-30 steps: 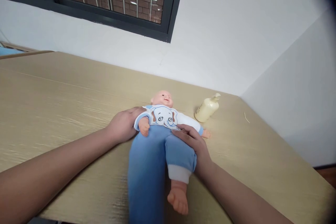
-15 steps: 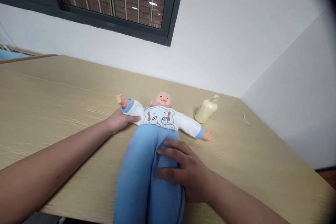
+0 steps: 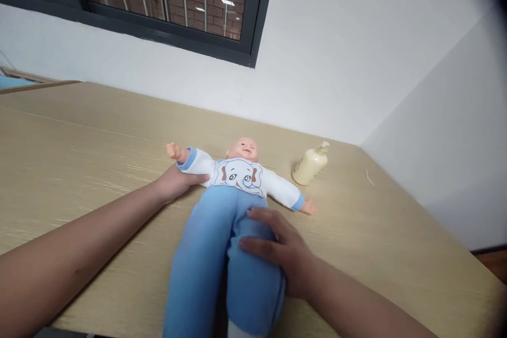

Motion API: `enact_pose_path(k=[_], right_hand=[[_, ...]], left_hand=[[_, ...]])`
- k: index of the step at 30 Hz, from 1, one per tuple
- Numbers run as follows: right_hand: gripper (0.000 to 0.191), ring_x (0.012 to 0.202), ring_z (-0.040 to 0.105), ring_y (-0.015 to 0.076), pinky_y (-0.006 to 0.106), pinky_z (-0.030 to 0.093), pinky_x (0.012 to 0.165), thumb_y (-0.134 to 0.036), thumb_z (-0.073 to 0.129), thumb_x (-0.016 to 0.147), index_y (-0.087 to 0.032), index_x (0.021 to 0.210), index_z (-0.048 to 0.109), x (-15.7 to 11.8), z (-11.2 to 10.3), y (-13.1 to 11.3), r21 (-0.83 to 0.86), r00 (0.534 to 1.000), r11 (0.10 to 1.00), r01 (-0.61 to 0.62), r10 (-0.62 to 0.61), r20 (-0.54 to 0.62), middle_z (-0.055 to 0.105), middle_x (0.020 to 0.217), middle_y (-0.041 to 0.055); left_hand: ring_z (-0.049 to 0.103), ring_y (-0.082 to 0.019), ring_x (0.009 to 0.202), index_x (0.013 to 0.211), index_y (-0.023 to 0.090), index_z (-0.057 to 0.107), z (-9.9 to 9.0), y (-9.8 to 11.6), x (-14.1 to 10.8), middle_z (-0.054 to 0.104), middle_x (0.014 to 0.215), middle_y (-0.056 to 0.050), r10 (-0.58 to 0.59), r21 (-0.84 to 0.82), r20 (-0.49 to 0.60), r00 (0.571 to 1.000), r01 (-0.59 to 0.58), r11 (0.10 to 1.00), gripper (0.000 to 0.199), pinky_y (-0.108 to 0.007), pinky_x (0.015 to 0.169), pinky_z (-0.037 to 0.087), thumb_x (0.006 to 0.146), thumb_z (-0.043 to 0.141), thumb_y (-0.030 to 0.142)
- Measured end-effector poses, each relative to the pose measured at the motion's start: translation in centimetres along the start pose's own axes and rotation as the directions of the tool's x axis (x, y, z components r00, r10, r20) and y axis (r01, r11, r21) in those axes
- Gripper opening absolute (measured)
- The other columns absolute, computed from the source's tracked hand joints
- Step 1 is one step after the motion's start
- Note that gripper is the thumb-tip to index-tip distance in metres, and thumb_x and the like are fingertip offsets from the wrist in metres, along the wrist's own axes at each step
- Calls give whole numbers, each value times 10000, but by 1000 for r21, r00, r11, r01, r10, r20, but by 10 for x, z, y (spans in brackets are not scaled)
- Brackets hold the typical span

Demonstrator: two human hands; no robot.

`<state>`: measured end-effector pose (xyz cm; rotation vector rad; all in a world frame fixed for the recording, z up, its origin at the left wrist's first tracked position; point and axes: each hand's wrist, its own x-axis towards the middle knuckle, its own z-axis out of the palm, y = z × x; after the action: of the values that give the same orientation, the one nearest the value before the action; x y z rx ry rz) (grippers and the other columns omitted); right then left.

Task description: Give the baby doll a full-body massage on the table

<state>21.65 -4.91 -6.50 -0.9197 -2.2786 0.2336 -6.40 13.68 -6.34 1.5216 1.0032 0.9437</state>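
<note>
A baby doll [image 3: 236,177] lies on its back on the table, head toward the wall. It wears a white top with an elephant face and blue trousers [image 3: 206,237]. My left hand [image 3: 178,182] is closed around the doll's sleeved arm at the left, thumb on top and the other fingers hidden beneath. At the right, my right hand [image 3: 283,248] wraps over the thigh of the other leg, fingers curled on the blue cloth. That leg looks bent, with a pale bit of foot or sock [image 3: 241,331] at the bottom edge.
A cream pump bottle [image 3: 310,165] stands right of the doll's head. Farther right lies a thin pale strip [image 3: 369,177]. The wooden table [image 3: 99,132] meets a white wall [image 3: 317,63] below a dark-framed window [image 3: 249,21].
My right hand has closed more on the doll's leg, which has bent and moved apart from the other leg. My left hand keeps its hold on the arm, shifted slightly left.
</note>
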Motion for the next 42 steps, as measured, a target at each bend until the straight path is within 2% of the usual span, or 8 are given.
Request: enact_pose_path(k=[2, 6, 11, 14, 22, 27, 32, 42], right_hand=[[434, 1324, 544, 295, 446, 466, 1100, -357, 715, 871, -390, 1300, 659, 1, -3, -2, 171, 966, 960, -222, 241, -98, 526, 1484, 20], [369, 1128, 663, 262, 405, 570, 948, -433, 691, 885, -356, 1246, 692, 16, -7, -10, 562, 681, 623, -544, 719, -139, 703, 1184, 33], [373, 927, 664, 215, 329, 576, 802, -440, 819, 753, -289, 1083, 737, 37, -5, -7, 786, 431, 301, -539, 901, -50, 674, 969, 17], [408, 932, 652, 202, 313, 556, 813, -422, 836, 737, -283, 1103, 722, 41, 2, 1, 847, 379, 188, -498, 925, 17, 653, 916, 0], [336, 1115, 655, 262, 392, 579, 897, -473, 716, 844, -284, 1121, 730, 31, 11, 20, 702, 571, 453, -550, 817, -79, 653, 1248, 54], [401, 1077, 683, 272, 437, 582, 914, -462, 669, 894, -330, 1273, 669, 15, 2, 14, 510, 750, 686, -518, 651, -114, 693, 1152, 60], [471, 1287, 563, 301, 446, 468, 1083, -353, 820, 745, -364, 1204, 720, 8, -9, -3, 223, 983, 958, -179, 181, 14, 526, 1469, 33], [394, 1353, 445, 300, 516, 430, 1075, -173, 638, 811, -344, 1161, 697, 8, 11, -8, -168, 983, 979, 114, -87, 160, 550, 1448, 39]], left_hand=[[655, -382, 1143, 1109, 198, 676, 0, 1, -2, 729, 1186, -103, 39, 181, -31, 999, -33, 983, 542, -480, 981, 526, 652, 829, 446], [674, -373, 1093, 1055, 215, 703, 3, 6, -8, 743, 1152, -81, 146, 479, 11, 989, -134, 868, 443, -440, 929, 532, 724, 739, 507], [718, -307, 889, 1000, 262, 687, 13, 24, -16, 765, 1012, -19, 160, 761, 161, 974, -226, 608, 236, -360, 731, 500, 853, 568, 403], [713, -286, 940, 1018, 286, 686, 16, 33, -19, 756, 1092, 12, 174, 782, 243, 954, -299, 548, 234, -329, 750, 483, 812, 585, 331], [706, -301, 942, 1016, 282, 703, 15, 26, -19, 756, 1078, 2, 206, 743, 209, 956, -292, 602, 262, -349, 784, 497, 783, 597, 334], [701, -346, 990, 982, 228, 696, 7, 5, -8, 757, 1045, -57, 149, 490, -36, 988, -113, 865, 382, -402, 847, 548, 698, 744, 480], [657, -380, 1122, 1075, 209, 687, 1, -5, 3, 736, 1145, -89, 41, 177, -90, 995, -25, 984, 541, -473, 956, 532, 615, 837, 453], [673, -377, 1121, 1108, 187, 695, 1, -9, 8, 746, 1150, -103, -41, -201, -1, 999, 40, 979, 590, -502, 991, 538, 573, 898, 330]])
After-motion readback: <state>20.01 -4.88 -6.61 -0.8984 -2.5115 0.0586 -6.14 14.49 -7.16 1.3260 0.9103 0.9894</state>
